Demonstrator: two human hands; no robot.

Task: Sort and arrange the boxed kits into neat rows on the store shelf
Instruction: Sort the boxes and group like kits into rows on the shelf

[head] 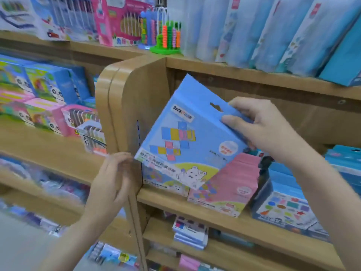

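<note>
Head view, left to right. Far left: stacked panda boxes (45, 90) on the neighbouring bay, not part of this move. Next, the wooden divider panel (134, 98) splitting the two bays.

Left hand (111, 182) is up just left of the divider's near edge, fingers loosely extended and a bit blurred, gripping nothing. Fingertips sit close to the lower-left corner of the blue kit (187, 137); can't tell if they actually touch it.

The blue kit is in the air, tilted, hang-tab corner up and right, in front of the middle shelf (214, 209) of the right bay. Right hand (259, 128) pinches its top-right edge near the hang hole, thumb on the front face, fingers wrapped behind.

Below it on the shelf: more blue kits (162, 178) standing at the left end by the divider, then a row of pink kits (228, 188), then a shapes box (283, 206) further right.

Step, my read: placing one blue kit back with its matching stack. Next move likely needs the kit squared upright, then lowered into the left slot in front of the blue ones, left hand steadying the lower corner. Risk: clipping the pink row's front box on the way down.
</note>
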